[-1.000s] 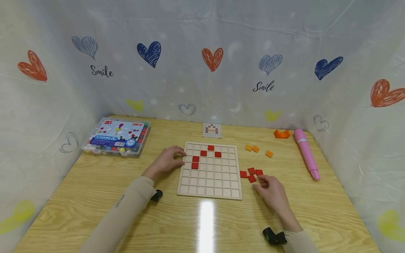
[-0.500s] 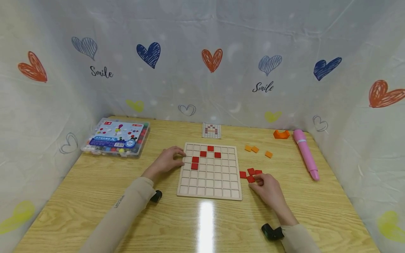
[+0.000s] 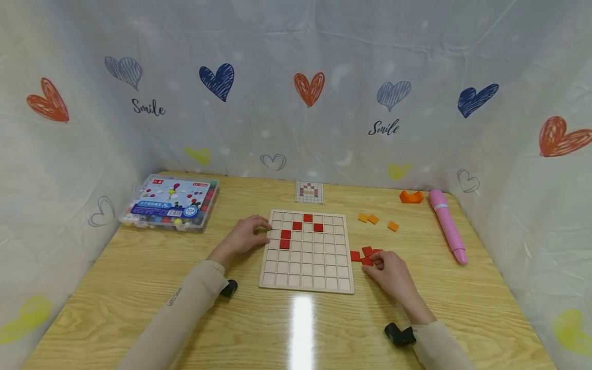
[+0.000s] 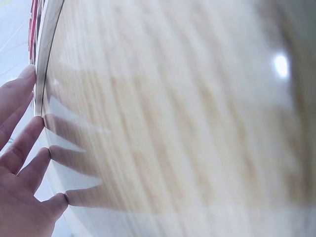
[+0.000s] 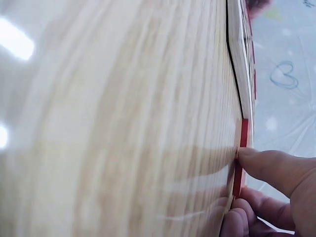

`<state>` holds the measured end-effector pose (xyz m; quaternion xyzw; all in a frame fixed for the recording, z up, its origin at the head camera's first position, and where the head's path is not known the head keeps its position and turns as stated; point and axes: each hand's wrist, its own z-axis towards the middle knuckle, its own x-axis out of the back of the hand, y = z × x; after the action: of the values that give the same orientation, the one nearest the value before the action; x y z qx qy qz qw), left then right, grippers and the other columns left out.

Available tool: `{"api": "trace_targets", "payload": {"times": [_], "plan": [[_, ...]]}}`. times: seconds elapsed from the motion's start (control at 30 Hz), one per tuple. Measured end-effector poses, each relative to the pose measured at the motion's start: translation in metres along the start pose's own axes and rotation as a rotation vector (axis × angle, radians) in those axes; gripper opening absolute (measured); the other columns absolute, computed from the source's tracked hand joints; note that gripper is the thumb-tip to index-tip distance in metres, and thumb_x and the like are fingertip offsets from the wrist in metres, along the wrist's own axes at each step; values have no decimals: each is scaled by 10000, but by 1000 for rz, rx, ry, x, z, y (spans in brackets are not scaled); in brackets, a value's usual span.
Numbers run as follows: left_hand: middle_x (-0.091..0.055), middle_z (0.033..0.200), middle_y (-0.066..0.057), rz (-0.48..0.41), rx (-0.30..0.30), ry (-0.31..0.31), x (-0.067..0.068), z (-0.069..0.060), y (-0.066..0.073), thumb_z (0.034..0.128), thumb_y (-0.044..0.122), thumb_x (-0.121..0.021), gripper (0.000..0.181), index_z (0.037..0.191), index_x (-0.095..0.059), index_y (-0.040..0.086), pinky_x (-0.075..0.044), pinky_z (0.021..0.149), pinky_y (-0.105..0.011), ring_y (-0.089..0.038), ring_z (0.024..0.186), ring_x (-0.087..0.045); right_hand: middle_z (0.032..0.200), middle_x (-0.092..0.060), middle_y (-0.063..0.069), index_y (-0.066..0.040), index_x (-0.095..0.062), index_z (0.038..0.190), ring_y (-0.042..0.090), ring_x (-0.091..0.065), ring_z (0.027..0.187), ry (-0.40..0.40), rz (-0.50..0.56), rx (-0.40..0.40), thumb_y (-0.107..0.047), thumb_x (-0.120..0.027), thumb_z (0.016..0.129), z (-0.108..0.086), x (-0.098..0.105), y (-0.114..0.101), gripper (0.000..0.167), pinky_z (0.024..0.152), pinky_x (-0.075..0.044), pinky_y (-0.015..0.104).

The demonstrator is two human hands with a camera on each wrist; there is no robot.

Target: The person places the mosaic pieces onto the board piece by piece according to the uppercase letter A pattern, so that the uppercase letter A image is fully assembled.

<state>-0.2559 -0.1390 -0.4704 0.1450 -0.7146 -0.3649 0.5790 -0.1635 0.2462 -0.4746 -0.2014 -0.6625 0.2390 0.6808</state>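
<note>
A square wooden grid board (image 3: 307, 251) lies mid-table with several red tiles (image 3: 285, 239) set in its upper cells. My left hand (image 3: 245, 234) rests at the board's left edge, fingers spread. In the left wrist view, fingertips (image 4: 30, 73) of that hand touch the board's side (image 4: 44, 49). Right of the board is a small group of loose red tiles (image 3: 355, 256). My right hand (image 3: 393, 272) is over the nearest of them. In the right wrist view, its thumb and finger pinch a red tile (image 5: 239, 180) lying flat on the table; the fingers partly cover a neighbouring tile.
Several orange tiles (image 3: 372, 219) lie behind the red ones. An orange curved piece (image 3: 411, 197) and a pink pen-shaped object (image 3: 447, 226) are at the right. A printed pattern card (image 3: 309, 192) lies behind the board. A clear plastic case (image 3: 170, 201) stands at the back left.
My right hand has moved slightly left and away from me, onto the nearest red tile. The left hand stays at the board's edge.
</note>
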Motion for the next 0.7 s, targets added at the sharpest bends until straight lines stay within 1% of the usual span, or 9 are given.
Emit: {"api": "trace_targets", "payload": {"times": [0.13, 0.23, 0.37, 0.47, 0.6, 0.7], "plan": [[-522, 1388, -130, -8, 10, -2, 0, 0, 0, 899, 163, -716, 289, 1170, -678, 70, -52, 1175, -569, -345, 1370, -381, 957, -631, 146, 65, -669, 1019, 250, -624, 837, -8, -20, 11, -115, -750, 849, 1, 1, 0, 261, 767, -533, 425], [-522, 1389, -126, -8, 11, -2, -1, -1, -1, 900, 162, -714, 285, 1170, -679, 80, -42, 1171, -580, -345, 1372, -378, 976, -637, 159, 79, -666, 1048, 262, -639, 853, -21, -25, 25, -79, -731, 857, -1, 2, 1, 257, 781, -541, 439], [-519, 1392, -120, -18, 18, -1, -1, -1, -1, 898, 164, -716, 279, 1165, -683, 90, -26, 1171, -579, -345, 1378, -368, 977, -633, 154, 65, -679, 1066, 270, -638, 870, -40, -32, 51, -52, -715, 859, -4, 6, 3, 240, 792, -540, 444], [-518, 1395, -115, -20, 20, -1, -1, -1, -1, 896, 168, -719, 275, 1159, -686, 94, -26, 1174, -572, -342, 1381, -366, 978, -626, 142, 47, -688, 1071, 260, -637, 876, -55, -30, 58, -67, -722, 856, -7, 9, 4, 246, 796, -539, 440], [-517, 1397, -113, -19, 24, 0, -2, 0, -2, 896, 170, -719, 271, 1155, -687, 97, -28, 1176, -567, -343, 1382, -364, 1000, -613, 129, 34, -685, 1095, 234, -609, 875, -78, -41, 67, -138, -755, 846, -8, 11, 5, 310, 792, -530, 423], [-519, 1393, -115, -21, 25, 0, -2, 0, -2, 895, 166, -720, 270, 1154, -687, 94, -30, 1178, -562, -343, 1377, -369, 1002, -595, 105, 9, -680, 1099, 211, -556, 864, -104, -84, 110, -172, -764, 846, -7, 11, 5, 323, 783, -500, 407]]}}
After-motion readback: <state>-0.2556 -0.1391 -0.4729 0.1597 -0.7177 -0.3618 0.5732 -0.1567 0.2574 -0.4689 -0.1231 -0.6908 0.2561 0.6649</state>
